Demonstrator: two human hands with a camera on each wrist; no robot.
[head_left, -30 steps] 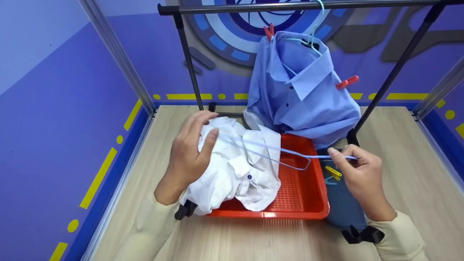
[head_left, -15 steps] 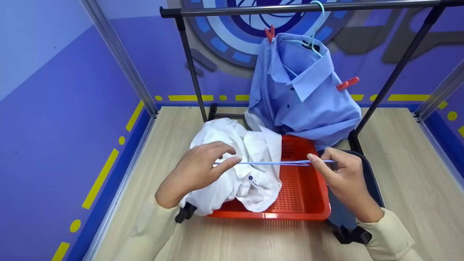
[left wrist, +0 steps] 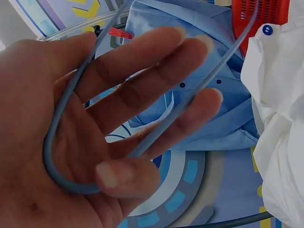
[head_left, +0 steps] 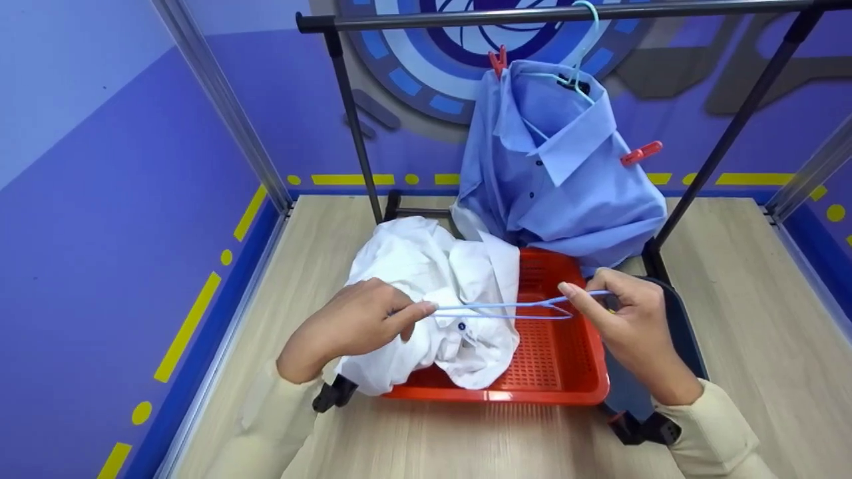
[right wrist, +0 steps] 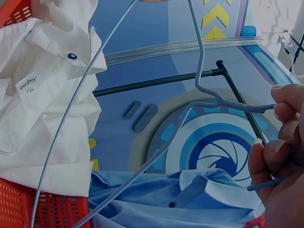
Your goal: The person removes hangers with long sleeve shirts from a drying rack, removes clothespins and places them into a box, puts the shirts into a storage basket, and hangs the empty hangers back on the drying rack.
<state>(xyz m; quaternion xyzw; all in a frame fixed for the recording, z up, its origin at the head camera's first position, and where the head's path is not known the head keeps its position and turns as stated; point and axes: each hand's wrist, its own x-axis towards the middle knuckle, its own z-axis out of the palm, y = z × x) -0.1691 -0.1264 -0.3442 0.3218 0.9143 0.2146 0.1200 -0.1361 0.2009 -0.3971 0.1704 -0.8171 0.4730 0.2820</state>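
A thin blue wire hanger (head_left: 547, 303) spans the space between both hands, over a white shirt (head_left: 419, 253). My left hand (head_left: 363, 316) holds its far end; in the left wrist view the rounded hanger corner (left wrist: 52, 161) lies across the palm, with a digit curled over the wire and other fingers spread. My right hand (head_left: 629, 313) pinches the hook side between thumb and fingers; the neck of the hanger (right wrist: 218, 100) shows in the right wrist view. The white shirt lies crumpled in a red basket (head_left: 492, 396), its label (right wrist: 28, 88) and a dark button showing.
Behind, a blue shirt (head_left: 566, 199) hangs from a dark rack bar (head_left: 432, 20) on a light green hanger (head_left: 586, 46). One red clothespin (head_left: 498, 61) grips its left shoulder, another red clothespin (head_left: 641, 154) its right. A dark tray (head_left: 685, 332) stands beside the basket, partly under my right hand.
My left hand has come down and right from the upper left to the hanger's end and now holds it. My right hand has moved slightly left, and the hanger lies more level.
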